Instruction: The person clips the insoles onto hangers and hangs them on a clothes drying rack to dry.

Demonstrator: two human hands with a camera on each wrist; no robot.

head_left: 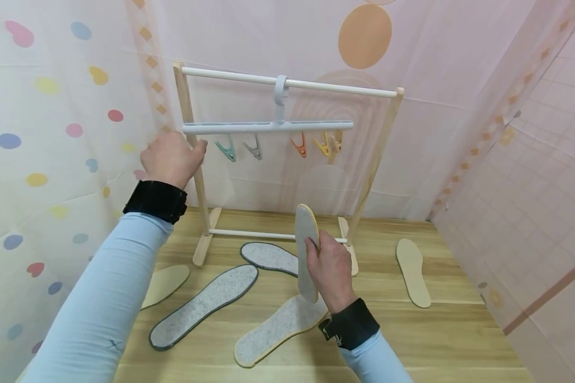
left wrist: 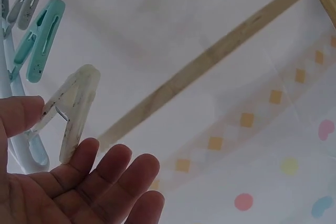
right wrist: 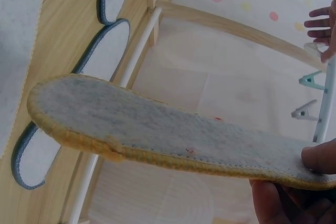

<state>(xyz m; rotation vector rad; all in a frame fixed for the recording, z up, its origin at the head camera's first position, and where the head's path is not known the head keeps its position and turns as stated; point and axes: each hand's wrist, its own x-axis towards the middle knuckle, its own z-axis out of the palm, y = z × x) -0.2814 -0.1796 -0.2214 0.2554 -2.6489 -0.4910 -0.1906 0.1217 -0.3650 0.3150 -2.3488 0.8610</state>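
My left hand (head_left: 170, 159) is raised at the left end of a pale blue hanger (head_left: 259, 126). In the left wrist view, its thumb and index finger pinch a whitish clothespin (left wrist: 83, 103) from two sides; the other fingers extend loosely. My right hand (head_left: 334, 268) grips a grey felt insole (head_left: 305, 252) with yellow edging, thumb on one face and fingers behind. That insole stands nearly upright in front of the rack. Another yellow-edged insole (head_left: 278, 327) lies below it on the wooden surface. Teal (head_left: 227, 150), grey, orange and yellow clothespins hang along the hanger.
The hanger hooks onto the white top bar (head_left: 230, 75) of a wooden-sided rack (head_left: 380, 143). Two dark-edged grey insoles (head_left: 206, 303) lie left of centre. One beige insole (head_left: 413, 274) lies at the right, another (head_left: 167, 284) beside my left sleeve. Patterned curtains surround the surface.
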